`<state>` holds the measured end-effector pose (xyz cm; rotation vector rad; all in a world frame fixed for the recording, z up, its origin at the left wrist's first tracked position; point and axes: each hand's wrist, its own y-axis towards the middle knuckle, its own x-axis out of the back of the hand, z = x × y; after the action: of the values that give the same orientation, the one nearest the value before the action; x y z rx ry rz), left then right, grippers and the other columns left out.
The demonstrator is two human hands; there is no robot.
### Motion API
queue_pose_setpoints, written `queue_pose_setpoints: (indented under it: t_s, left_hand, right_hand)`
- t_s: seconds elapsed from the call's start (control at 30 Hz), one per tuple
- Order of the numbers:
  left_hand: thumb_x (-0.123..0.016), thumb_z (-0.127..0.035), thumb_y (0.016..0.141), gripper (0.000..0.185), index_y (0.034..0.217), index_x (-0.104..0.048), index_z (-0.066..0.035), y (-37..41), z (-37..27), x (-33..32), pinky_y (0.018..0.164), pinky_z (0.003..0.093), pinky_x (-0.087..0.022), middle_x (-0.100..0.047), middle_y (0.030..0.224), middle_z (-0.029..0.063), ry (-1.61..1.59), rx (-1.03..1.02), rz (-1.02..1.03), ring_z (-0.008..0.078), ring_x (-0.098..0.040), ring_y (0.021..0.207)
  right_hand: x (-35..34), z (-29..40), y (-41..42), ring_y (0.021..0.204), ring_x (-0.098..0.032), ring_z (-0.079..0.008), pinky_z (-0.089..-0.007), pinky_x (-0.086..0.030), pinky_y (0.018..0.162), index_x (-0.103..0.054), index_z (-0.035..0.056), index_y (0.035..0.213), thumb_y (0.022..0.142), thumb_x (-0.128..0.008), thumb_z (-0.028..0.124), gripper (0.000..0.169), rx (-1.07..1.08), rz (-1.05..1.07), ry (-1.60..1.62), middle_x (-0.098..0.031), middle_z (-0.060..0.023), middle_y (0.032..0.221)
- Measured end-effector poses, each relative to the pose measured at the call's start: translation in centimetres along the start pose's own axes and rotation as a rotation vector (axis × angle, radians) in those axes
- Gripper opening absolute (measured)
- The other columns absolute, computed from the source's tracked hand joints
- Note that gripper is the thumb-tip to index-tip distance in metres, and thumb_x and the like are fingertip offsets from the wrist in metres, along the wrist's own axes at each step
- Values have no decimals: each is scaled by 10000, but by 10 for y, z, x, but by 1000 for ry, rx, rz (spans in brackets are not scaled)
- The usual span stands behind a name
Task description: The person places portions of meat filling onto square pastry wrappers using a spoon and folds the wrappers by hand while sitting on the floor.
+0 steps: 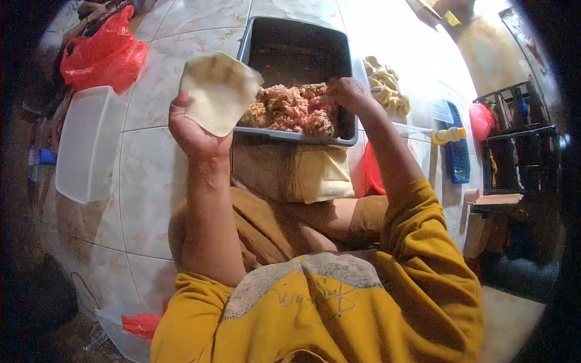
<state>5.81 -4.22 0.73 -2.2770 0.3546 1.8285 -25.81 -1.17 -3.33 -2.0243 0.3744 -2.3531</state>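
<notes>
My left hand [199, 129] holds up a thin, pale dough wrapper [218, 93] left of a grey plastic tub [295, 135]. Inside the tub, a heap of minced filling [290, 109] with bits of green lies along the near side. At the filling's right edge is my right hand [352, 93], fingers lowered towards it; whether they grip any is hidden. A stack of square dough wrappers [324, 174] rests between the tub and my legs. Folded dumplings [386, 86] are piled just right of the tub.
Around me is a tiled floor [150, 190]. A translucent plastic container [84, 145] and a red plastic bag [106, 54] are at left. To the right are a bottle with an orange cap [448, 135], a blue basket [457, 159] and a dark rack [517, 159]. Another person's hand [95, 11] shows at upper left.
</notes>
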Motion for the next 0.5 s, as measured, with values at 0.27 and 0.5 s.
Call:
queue_pose_setpoints:
  t_s: [0.27,0.5]
  left_hand:
    - [-447,-224,759,485,1169,-438,34,1,7,-1,912,489,-402,-527,1132,191,116,-75,-118,354,-523,1028]
    - [-438,-227,749,486,1157,-450,37,5,20,1,916,484,-402,-530,1131,196,122,-44,-188,354,-534,1013]
  right_hand:
    - [-39,0,19,726,-634,-280,-354,-501,610,-639,25,694,738,-548,187,190,-59,-166,-191,-629,-166,741]
    - [-17,18,-12,717,-630,-282,-369,-489,614,-655,78,773,720,-610,220,159,-21,-206,-14,-636,-133,746]
